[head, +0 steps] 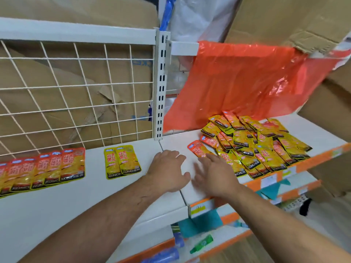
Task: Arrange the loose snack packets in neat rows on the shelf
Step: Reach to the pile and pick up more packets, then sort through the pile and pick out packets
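The white shelf (57, 215) runs across the view, split by a slotted upright post (160, 88) at its back edge. A wire mesh panel (76, 92) backs the shelf left of the post, and an orange plastic bag (247, 82) hangs right of it. Below that bag, well right of the post, lies the heap of loose snack packets (256, 145), yellow and red ones overlapping at mixed angles up to the shelf's front lip. Far left of the post a row of red packets (43, 168) is already laid side by side, and a pair of yellow packets (121, 162) sits just left of the post, each with its long axis running front to back. Both hands are flat, palm down, with straight spread fingers and nothing gripped. The left hand (167, 171) is in front of the post; whether it presses the shelf cannot be told. The right hand (214, 175), blurred, is to the right of the post. Its fingertips reach a stray red packet (197, 150) at the heap's near edge. That packet lies aslant, its long axis running away to the left, so it will likely need turning to match the rows. The heap lies right of both hands and the right hand is nearer. Black bands on the packets read "KONCHEW"; large Chinese characters above them are not clearly legible.
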Action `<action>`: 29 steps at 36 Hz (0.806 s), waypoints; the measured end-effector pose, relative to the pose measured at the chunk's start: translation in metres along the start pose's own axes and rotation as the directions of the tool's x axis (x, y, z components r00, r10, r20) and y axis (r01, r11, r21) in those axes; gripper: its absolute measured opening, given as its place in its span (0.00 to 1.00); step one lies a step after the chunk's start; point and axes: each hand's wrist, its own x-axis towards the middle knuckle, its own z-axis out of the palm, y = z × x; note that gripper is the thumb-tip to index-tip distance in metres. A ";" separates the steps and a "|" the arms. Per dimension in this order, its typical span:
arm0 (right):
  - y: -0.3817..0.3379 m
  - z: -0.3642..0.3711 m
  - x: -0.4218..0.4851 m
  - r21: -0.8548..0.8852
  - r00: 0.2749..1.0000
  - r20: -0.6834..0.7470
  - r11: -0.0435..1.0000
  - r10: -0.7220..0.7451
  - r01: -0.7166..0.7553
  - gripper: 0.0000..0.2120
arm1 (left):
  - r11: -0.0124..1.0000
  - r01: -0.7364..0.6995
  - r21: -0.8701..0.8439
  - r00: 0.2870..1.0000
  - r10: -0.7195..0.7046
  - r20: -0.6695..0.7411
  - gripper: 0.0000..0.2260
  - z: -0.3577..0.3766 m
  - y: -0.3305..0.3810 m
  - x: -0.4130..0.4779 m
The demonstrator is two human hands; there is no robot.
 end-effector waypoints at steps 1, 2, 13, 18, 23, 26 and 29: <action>0.010 -0.002 -0.004 0.008 1.000 0.002 1.000 -0.001 0.001 0.31 | 1.000 0.003 0.002 1.000 -0.003 0.005 0.28 0.002 0.010 0.001; 0.022 -0.002 -0.007 0.019 1.000 0.005 1.000 0.000 0.000 0.31 | 1.000 0.009 0.006 1.000 -0.009 0.008 0.28 0.004 0.021 0.001; 0.155 -0.028 -0.048 0.037 0.999 0.014 0.999 -0.038 0.037 0.31 | 0.999 0.032 0.032 0.999 -0.031 -0.022 0.29 0.025 0.159 0.021; 0.207 -0.037 -0.058 0.081 1.000 -0.004 0.997 -0.009 0.009 0.31 | 0.999 0.016 0.052 1.000 -0.016 -0.008 0.31 0.030 0.208 0.035; 0.252 -0.037 -0.056 0.091 0.999 -0.011 0.995 0.033 -0.031 0.31 | 0.998 -0.025 0.061 1.000 0.025 -0.003 0.31 0.037 0.243 0.060; 0.273 -0.036 -0.051 0.090 0.998 -0.017 0.994 0.061 -0.060 0.31 | 0.995 -0.062 0.084 0.998 0.063 -0.002 0.29 0.043 0.259 0.079; 0.291 -0.035 -0.044 0.118 0.995 -0.030 0.988 0.100 -0.095 0.30 | 0.990 -0.104 0.096 0.995 0.103 0.015 0.28 0.049 0.271 0.102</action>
